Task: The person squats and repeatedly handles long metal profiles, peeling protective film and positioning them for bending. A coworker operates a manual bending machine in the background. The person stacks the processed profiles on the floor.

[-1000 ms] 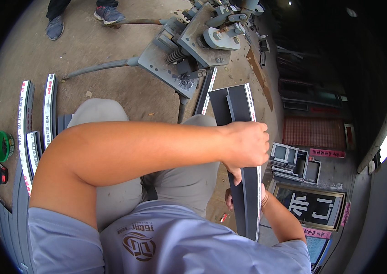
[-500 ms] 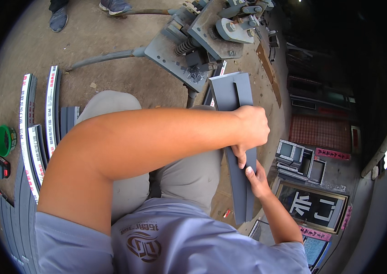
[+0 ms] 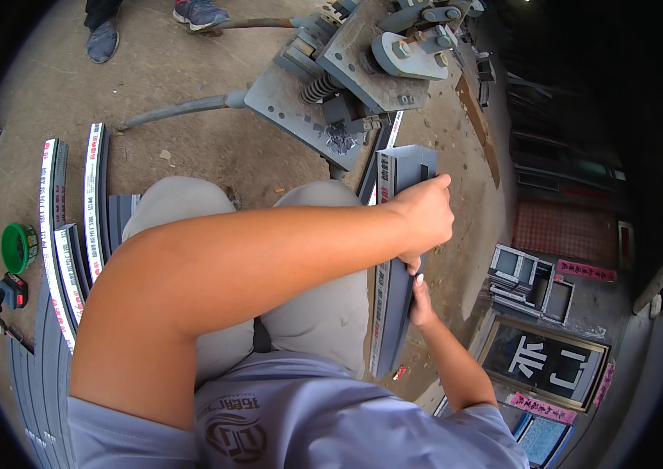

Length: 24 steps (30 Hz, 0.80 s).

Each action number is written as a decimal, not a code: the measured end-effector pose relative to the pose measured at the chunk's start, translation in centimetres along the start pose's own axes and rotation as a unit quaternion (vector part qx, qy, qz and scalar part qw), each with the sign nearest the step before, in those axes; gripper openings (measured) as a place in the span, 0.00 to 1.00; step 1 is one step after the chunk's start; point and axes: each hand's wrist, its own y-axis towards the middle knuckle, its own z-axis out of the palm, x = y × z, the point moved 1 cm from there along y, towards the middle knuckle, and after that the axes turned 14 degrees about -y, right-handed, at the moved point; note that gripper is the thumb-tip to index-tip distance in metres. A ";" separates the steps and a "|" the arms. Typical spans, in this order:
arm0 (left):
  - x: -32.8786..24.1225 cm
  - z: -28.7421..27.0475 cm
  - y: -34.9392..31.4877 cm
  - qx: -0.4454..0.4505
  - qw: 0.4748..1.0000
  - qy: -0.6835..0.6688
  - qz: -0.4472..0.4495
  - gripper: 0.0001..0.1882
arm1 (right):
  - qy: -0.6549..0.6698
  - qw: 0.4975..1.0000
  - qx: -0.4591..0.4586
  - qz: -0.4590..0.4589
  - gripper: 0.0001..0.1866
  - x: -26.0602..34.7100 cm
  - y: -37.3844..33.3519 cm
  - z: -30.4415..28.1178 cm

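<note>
A long grey metal profile (image 3: pixel 398 309) stands lengthwise in front of me, right of my knees. One side of it carries a white printed protective strip. My left hand (image 3: pixel 423 217) reaches across my lap and is closed round the profile's upper half, thumb pointing down. Lower on the same piece, my right hand (image 3: pixel 421 305) grips from the right; its thumb shows, while its other fingers are mostly hidden behind. A dark slot shows near the top end, just above my left hand. Beyond that end stands a grey metal punching machine (image 3: pixel 284 125) with a coil spring and bolted plates.
More taped profiles (image 3: pixel 54 203) lie on the floor at left, near a green tub (image 3: pixel 19 248) and a cordless drill (image 3: pixel 7 301). Another person's shoes (image 3: pixel 102 41) show at the top left. Small window frames (image 3: pixel 520 273) and a framed sign (image 3: pixel 542 363) are at right.
The profile has turned about its length, so its taped side now faces left. Both hands turn with it, and its top end sits slightly lower and farther right.
</note>
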 end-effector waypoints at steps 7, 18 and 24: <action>2.3 1.8 0.1 0.000 1.000 0.013 -0.015 0.34 | 0.078 0.995 0.057 -0.017 0.45 -2.9 4.4 1.5; 3.8 2.1 -0.2 0.023 0.999 -0.003 -0.037 0.35 | 0.045 0.999 0.004 -0.022 0.49 -0.7 5.9 2.9; 4.3 2.1 -0.5 0.018 0.999 -0.014 -0.043 0.37 | 0.051 0.998 0.020 0.002 0.48 0.4 5.7 2.7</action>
